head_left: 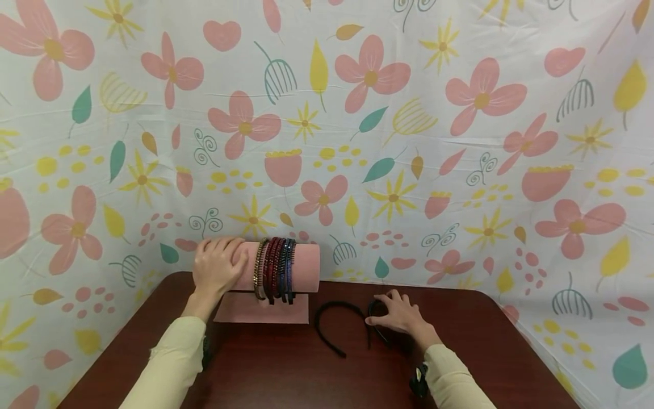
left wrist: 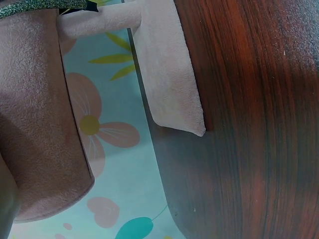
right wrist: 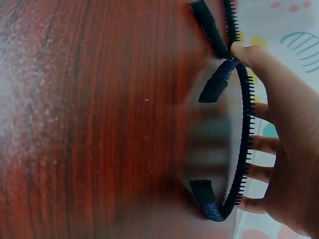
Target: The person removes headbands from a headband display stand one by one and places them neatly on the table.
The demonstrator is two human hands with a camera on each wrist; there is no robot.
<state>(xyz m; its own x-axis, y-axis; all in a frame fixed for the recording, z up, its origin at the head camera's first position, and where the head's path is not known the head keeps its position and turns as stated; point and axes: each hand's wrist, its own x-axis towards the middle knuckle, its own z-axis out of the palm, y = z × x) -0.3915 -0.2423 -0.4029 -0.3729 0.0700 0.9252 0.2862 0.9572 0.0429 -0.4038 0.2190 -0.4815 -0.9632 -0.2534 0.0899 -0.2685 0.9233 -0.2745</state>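
Observation:
On the left of the table, a pink plush headband stand (head_left: 308,267) carries several beaded headbands (head_left: 276,267) in gold, red and blue on its roll. My left hand (head_left: 217,264) grips the roll's left end, fingers over the top and thumb at the front. My right hand (head_left: 401,315) holds a dark blue toothed headband (right wrist: 246,129) at the table's far right, the thumb near one end and the fingers spread along the outer toothed side. Beside it lies a black headband (head_left: 322,329), its end close to my right thumb.
The stand's flat pink base (left wrist: 169,74) sits on the dark red wooden table (head_left: 286,369). A white cloth (head_left: 317,216) with flowers and leaves hangs behind the table's back edge and along both sides.

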